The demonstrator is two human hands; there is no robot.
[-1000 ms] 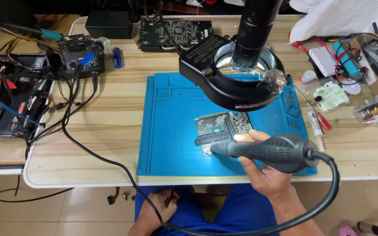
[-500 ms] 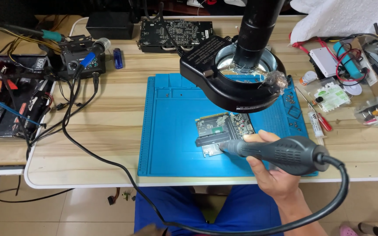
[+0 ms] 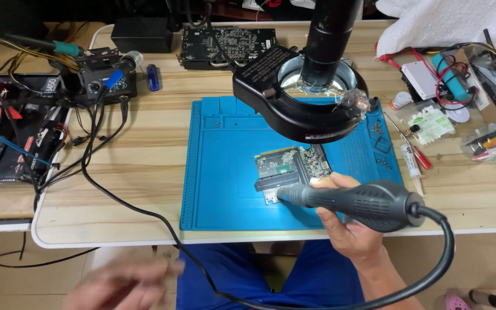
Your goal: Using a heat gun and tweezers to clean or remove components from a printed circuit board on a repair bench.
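Fingers (image 3: 331, 183) still grip the hot-air handle (image 3: 363, 204); left hand (image 3: 124, 281) (blurred, seemingly open) has reappeared.

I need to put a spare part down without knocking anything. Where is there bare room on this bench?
Free: the left half of the blue mat, and the bare wood between the mat and the black cable. Crowded: the right end with batteries and tubes, the left edge with wires, and around the circuit board under the right hand.

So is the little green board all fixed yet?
Not yet. The board is already laid on the blue mat under the ring light. The right hand holds the grey hot-air tool, nozzle at the board's edge. The blurred left hand is low, holding nothing.
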